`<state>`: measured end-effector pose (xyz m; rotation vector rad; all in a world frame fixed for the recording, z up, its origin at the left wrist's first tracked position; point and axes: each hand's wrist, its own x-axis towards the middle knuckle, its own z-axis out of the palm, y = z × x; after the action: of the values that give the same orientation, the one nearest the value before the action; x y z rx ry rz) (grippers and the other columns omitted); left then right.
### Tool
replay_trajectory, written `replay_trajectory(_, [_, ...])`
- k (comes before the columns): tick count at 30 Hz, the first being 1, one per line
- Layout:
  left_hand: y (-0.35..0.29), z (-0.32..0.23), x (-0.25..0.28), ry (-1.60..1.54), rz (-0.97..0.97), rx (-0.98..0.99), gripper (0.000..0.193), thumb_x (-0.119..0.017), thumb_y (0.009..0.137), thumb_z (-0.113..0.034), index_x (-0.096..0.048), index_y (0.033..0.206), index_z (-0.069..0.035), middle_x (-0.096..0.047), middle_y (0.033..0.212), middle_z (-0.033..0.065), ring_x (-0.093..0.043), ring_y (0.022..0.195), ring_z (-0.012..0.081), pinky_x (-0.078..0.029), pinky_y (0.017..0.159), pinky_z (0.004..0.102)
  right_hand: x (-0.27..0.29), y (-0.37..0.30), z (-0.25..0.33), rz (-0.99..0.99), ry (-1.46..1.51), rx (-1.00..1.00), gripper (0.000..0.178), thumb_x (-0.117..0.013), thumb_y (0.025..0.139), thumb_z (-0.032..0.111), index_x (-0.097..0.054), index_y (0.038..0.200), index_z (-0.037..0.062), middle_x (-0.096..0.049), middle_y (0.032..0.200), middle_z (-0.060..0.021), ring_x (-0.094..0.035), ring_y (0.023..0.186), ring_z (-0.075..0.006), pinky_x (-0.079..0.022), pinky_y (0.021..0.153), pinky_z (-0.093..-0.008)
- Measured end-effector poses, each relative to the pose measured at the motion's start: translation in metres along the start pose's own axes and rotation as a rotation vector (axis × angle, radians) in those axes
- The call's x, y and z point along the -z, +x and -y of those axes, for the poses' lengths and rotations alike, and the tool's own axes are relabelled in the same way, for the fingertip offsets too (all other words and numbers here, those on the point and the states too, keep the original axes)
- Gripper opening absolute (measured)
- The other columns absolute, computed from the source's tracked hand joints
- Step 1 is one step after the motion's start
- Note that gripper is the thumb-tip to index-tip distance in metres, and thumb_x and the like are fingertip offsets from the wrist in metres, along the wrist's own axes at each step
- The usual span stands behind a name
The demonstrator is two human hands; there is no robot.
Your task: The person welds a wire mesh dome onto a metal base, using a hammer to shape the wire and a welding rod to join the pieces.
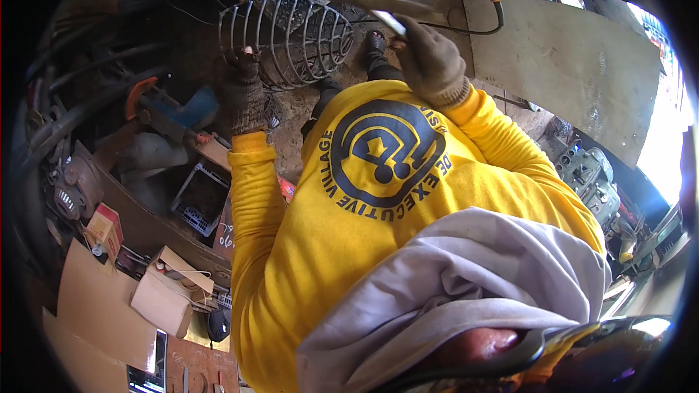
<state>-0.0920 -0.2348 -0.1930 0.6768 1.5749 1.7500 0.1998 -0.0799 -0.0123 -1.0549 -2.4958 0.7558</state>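
The wire cage [287, 40] lies on its side at eleven o'clock, long axis left-right; the left hand [246, 91] clamps its rim (gloved), the right hand [429, 62] apparently grips a welding rod [389, 22] beside it.

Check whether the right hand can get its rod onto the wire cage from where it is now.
Probably yes. The right hand holds a thin rod just beside the wire cage, with nothing between them, while the left hand grips the cage's near rim.

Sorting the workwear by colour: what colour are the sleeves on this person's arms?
Bright yellow sleeves, seen best in the head view.
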Motion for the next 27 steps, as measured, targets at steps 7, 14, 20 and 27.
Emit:
replay_trajectory(7, [-0.010,0.017,0.015,0.188,-0.022,-0.019,0.040,-0.044,0.103,-0.028,-0.050,0.137,-0.007,-0.058,0.131,0.0145,-0.061,0.110,0.0309,-0.051,0.099,0.0419,-0.001,0.002,-0.005,-0.007,0.009,0.048,0.041,-0.064,0.090,0.022,-0.058,0.130,0.0134,-0.067,0.089,-0.0141,-0.068,0.077,-0.0345,-0.054,0.065,-0.0429])
replay_trajectory(14, [-0.009,-0.027,-0.010,0.147,-0.053,0.059,0.042,-0.044,0.104,-0.031,-0.049,0.137,-0.006,-0.058,0.129,0.0148,-0.060,0.110,0.0333,-0.049,0.102,0.0443,0.002,0.002,-0.008,0.034,-0.043,0.028,0.040,-0.062,0.090,0.016,-0.057,0.130,0.0105,-0.068,0.091,-0.0128,-0.069,0.078,-0.0322,-0.055,0.066,-0.0419])
replay_trajectory(20, [-0.006,-0.030,-0.015,0.337,-0.160,-0.080,0.027,-0.072,0.089,-0.024,-0.063,0.103,-0.002,-0.064,0.094,0.0085,-0.059,0.086,0.0151,-0.047,0.077,0.0301,-0.010,0.001,-0.013,0.075,-0.066,0.057,0.035,-0.061,0.091,0.013,-0.058,0.125,0.0078,-0.070,0.089,-0.0134,-0.070,0.077,-0.0310,-0.056,0.067,-0.0398])
replay_trajectory(27, [-0.010,-0.063,-0.041,0.057,-0.190,0.037,0.022,-0.070,0.090,-0.012,-0.057,0.105,-0.003,-0.057,0.086,0.0038,-0.055,0.082,0.0132,-0.048,0.077,0.0284,-0.005,-0.007,-0.011,-0.007,0.005,-0.027,0.041,-0.064,0.088,0.016,-0.058,0.128,0.0096,-0.070,0.092,-0.0130,-0.070,0.081,-0.0321,-0.056,0.068,-0.0409])
